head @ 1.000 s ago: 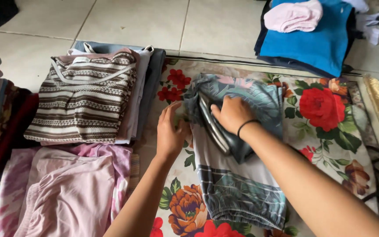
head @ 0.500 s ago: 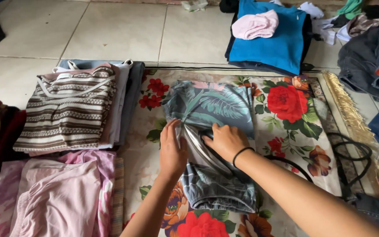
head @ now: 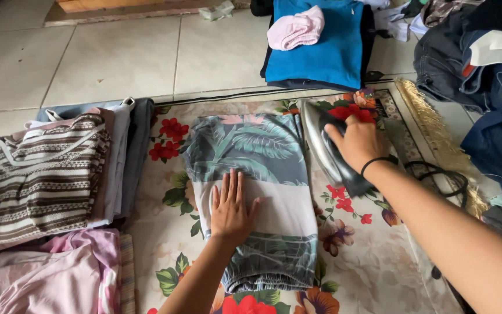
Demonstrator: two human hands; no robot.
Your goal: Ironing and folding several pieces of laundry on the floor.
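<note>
A folded leaf-print garment [head: 262,157] with a pale band lies on a floral mat [head: 373,261]. My left hand [head: 230,206] lies flat on the garment's left middle, fingers spread. My right hand [head: 358,139] grips the handle of a dark clothes iron [head: 323,148], which is tilted on its side over the mat at the garment's right edge. A black band circles my right wrist.
Folded stacks lie left: a striped top [head: 45,174] on pale pieces, pink cloth [head: 59,276] in front. A blue folded pile [head: 321,43] with a pink item sits at the back. Dark denim clothes [head: 483,75] heap at the right. A black cord [head: 443,180] loops beside the mat's fringe.
My right hand has lifted the iron off the garment and swung it to the right side. My left hand has slid onto the garment and flattened. The view has shifted leftward.
</note>
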